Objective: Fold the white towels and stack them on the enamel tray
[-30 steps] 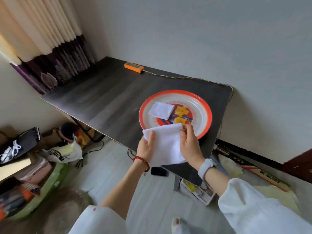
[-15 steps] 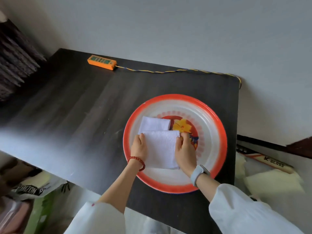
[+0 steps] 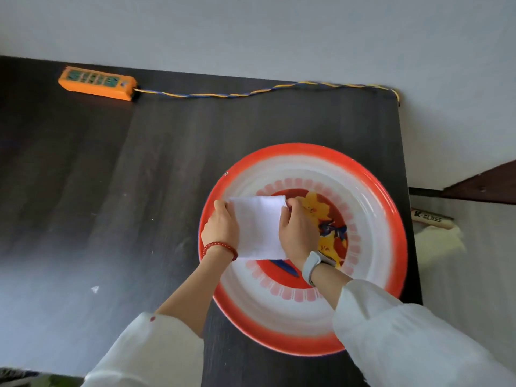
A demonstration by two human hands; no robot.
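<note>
Towel (image 3: pixel 258 227) side edges hidden under both hands, tray (image 3: pixel 371 191) centre pattern partly covered, surface (image 3: pixel 111 177) cut off left

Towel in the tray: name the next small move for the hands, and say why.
Probably let go and draw both hands back. The folded white towel already lies flat inside the enamel tray, left of its flower centre, with the left hand and right hand gripping its two sides. Whether another towel lies beneath cannot be told, so square the edges first if they look off.

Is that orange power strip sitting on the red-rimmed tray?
No, the orange power strip lies on the dark table near the wall, well apart from the tray.
</note>
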